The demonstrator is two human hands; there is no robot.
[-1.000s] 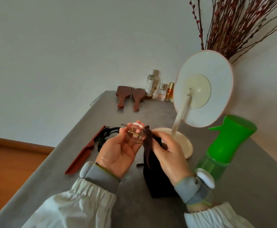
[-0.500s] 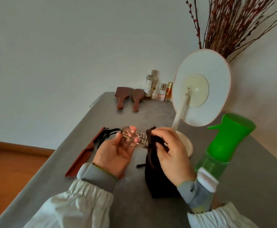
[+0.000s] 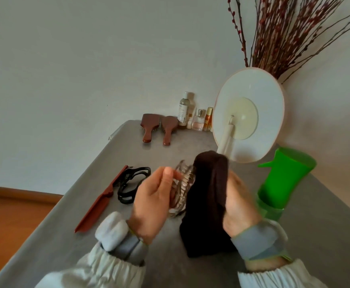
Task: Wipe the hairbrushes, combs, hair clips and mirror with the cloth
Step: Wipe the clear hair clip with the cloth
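Since the earlier frames, both hands have been raised closer to the camera, and the dark cloth (image 3: pixel 208 196) is now draped higher over the right hand (image 3: pixel 239 206), which grips it. A clear claw hair clip (image 3: pixel 181 190) is pinched by the fingers of the left hand (image 3: pixel 152 202), and the cloth is pressed against its teeth. On the grey table (image 3: pixel 190 146), a red-brown comb (image 3: pixel 99 202) and a black clip (image 3: pixel 131 183) are laid just left of the hands. Two wooden hairbrushes (image 3: pixel 158 128) are placed at the far edge, and the round mirror (image 3: pixel 251 115) stands upright behind the cloth.
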